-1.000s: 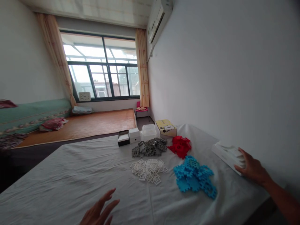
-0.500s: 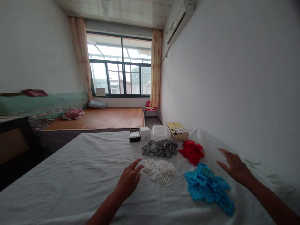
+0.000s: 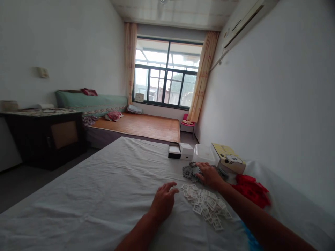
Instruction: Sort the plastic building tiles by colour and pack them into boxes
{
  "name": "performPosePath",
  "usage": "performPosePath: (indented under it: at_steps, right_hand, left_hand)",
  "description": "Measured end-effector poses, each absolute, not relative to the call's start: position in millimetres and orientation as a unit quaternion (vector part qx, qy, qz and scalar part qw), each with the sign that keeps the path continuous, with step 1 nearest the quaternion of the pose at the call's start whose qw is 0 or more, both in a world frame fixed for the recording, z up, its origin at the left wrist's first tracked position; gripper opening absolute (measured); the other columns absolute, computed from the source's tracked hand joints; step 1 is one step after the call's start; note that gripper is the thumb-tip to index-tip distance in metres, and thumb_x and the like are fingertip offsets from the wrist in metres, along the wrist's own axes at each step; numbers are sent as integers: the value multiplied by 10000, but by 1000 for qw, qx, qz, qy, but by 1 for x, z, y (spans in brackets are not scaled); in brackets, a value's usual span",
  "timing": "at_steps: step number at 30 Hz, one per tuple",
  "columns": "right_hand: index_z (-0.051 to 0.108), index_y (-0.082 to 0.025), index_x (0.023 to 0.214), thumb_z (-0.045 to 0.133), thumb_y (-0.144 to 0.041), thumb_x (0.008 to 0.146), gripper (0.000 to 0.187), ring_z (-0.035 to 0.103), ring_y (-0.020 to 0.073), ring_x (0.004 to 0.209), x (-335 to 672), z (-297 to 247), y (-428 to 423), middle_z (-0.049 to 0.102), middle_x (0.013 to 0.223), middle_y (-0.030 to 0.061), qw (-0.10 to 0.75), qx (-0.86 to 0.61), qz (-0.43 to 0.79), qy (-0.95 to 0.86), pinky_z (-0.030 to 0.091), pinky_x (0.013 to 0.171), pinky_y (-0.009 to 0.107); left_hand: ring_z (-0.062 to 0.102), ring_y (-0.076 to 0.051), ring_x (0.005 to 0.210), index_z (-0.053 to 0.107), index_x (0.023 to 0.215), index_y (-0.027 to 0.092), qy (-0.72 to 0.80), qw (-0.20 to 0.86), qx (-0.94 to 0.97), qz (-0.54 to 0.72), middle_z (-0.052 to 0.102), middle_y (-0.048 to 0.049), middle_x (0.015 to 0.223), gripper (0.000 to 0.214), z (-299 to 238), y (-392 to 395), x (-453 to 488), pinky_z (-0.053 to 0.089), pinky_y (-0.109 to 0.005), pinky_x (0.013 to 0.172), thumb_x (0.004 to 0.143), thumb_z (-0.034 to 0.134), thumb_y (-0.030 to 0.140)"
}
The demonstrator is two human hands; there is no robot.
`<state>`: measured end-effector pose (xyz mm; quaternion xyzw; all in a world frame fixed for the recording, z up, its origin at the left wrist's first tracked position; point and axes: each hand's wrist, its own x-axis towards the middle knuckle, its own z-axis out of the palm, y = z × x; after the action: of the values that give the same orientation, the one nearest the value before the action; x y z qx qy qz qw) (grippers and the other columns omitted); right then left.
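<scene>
Swung right hand (image 3: 208,175) over grey pieces (image 3: 187,172), shifting work there — cannot tell openness or grip; keeping left hand (image 3: 164,200) empty, half-open.

gray notched pieces (image 3: 188,172) | jumbled heap, partly hidden | right of centre | white lattice pieces (image 3: 206,203) | loose overlapping pile | lower right

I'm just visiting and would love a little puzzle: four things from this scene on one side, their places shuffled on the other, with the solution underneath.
Things:
1. Right hand
2. Left hand
3. Yellow box
4. Pink chair

Places:
A. Just left of the white pile
B. Beside a patterned curtain
C. Over the grey pile
D. Beside the translucent container

Right pairs: 1-C, 2-A, 3-D, 4-B
</scene>
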<state>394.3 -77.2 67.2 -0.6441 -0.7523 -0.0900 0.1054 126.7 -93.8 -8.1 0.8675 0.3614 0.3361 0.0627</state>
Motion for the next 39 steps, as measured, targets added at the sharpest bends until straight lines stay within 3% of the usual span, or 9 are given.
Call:
performPosePath:
  at_steps: [6,14,18,22,31,37,39]
  right_hand:
    - [470,-113,1302,488,-293,879,461,468,231,1181,360,69,-6,558,1276,137,82,-651,-133,-743,379,953,320]
    - [478,-147,1267,482,-175,856,412,400,253,1227,303,58,57,549,1279,138,58,-635,-152,-755,340,945,380]
    - [542,-128,1190,468,-174,851,350,480,259,1146,299,56,82,617,1172,153,32,-646,-140,-749,373,887,353]
    - [634,-182,1049,416,-174,868,283,590,252,983,299,59,89,680,1033,123,4,-641,-124,-757,411,791,325]
    - [610,-219,1057,430,-182,900,242,593,238,975,275,58,-12,682,1034,87,4,-559,-155,-815,408,784,340]
    - [549,-219,1178,540,-164,856,326,603,206,907,268,31,-133,667,1097,21,97,-415,-246,-870,439,726,329]
    - [547,-212,1190,541,-137,847,352,603,202,920,268,27,-158,664,1117,9,126,-401,-259,-870,439,730,331]
  left_hand:
    - [544,-184,1108,643,1054,275,361,72,867,335,572,-24,1248,456,-9,-93,129,452,-372,942,744,461,-6]
    - [540,-202,1085,648,1049,288,374,78,858,342,597,-20,1214,399,-16,-89,131,439,-393,918,787,485,34]
    - [542,-198,1078,651,1032,298,385,93,849,350,609,-3,1201,355,-22,-87,131,430,-386,916,805,506,67]
    - [537,-200,1082,642,1036,300,384,97,850,348,605,1,1209,343,-22,-86,132,428,-389,919,802,516,82]
    - [530,-202,1112,580,1146,238,470,112,741,467,588,-59,1180,371,4,-74,111,447,-386,949,830,447,96]
    - [617,-160,841,552,1186,125,549,192,655,483,576,-113,1093,355,-4,-47,92,497,-315,861,862,451,227]
    - [612,-174,889,535,1217,114,562,209,665,447,568,-123,1114,406,-10,-43,91,486,-307,876,845,490,273]
